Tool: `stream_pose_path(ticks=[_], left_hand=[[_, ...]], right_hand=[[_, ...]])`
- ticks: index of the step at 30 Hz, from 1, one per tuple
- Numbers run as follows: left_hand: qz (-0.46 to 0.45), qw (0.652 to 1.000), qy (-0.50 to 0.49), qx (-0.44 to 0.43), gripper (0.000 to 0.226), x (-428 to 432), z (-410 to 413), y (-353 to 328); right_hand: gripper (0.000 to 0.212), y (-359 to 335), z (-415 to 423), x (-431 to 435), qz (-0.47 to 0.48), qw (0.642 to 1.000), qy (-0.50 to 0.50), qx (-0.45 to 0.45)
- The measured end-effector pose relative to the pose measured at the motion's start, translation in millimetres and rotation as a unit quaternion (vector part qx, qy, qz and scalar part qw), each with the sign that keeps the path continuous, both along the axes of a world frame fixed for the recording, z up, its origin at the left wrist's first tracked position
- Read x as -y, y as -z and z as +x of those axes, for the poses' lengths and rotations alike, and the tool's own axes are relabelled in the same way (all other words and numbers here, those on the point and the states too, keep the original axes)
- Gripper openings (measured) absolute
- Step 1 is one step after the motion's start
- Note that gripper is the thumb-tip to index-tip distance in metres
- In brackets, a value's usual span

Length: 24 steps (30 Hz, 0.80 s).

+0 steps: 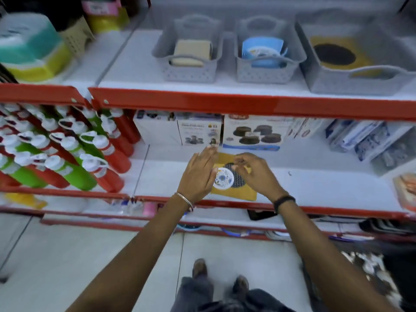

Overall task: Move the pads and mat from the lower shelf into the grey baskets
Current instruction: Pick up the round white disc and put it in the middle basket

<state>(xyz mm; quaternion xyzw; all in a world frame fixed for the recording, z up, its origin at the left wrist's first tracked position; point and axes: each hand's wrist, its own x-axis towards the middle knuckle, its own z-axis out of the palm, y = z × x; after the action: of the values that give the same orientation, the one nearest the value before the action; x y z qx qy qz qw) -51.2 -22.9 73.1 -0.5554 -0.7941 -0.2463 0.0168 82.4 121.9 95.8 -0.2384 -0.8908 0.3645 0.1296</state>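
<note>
On the lower shelf [315, 188] lies a yellow mat [234, 193] with a dark round patch [236, 176], and a small white round pad [222, 177] rests on it. My left hand [200, 174] hovers flat at the pad's left edge, fingers apart. My right hand [254, 173] is over the mat's right side with fingers curled; whether it grips anything is unclear. On the upper shelf stand three grey baskets: the left one [162, 52] holds beige pads, the middle one [238, 61] blue pads, the large right one [315, 70] a yellow mat with a dark circle.
Red and green bottles [67, 154] fill the lower shelf's left side. Boxed goods [252, 134] stand behind the mat, and packaged items [364, 140] lie to the right. Red shelf edges [225, 102] run across. My feet show on the tiled floor [112, 255].
</note>
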Motion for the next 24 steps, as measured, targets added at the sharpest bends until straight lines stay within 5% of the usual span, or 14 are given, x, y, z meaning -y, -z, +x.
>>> stream_pose_path(ticks=[5,8,20,24], left_hand=[[-0.218,0.972,-0.072,0.047,0.06,6,21,73],[-0.269,0.956,-0.096,0.068,0.059,7,35,93],[-0.26,0.954,-0.125,0.081,0.059,7,40,105],[-0.286,0.949,-0.111,0.075,0.058,6,37,104]], right_hand=[[0.057,66,-24,14,0.101,0.977,-0.053,0.182],[0.073,92,-34,19,0.101,0.961,-0.053,0.251],[0.075,115,-24,9,0.16,0.97,-0.006,0.182],[0.069,108,-2,-4,0.106,0.985,0.043,0.133]])
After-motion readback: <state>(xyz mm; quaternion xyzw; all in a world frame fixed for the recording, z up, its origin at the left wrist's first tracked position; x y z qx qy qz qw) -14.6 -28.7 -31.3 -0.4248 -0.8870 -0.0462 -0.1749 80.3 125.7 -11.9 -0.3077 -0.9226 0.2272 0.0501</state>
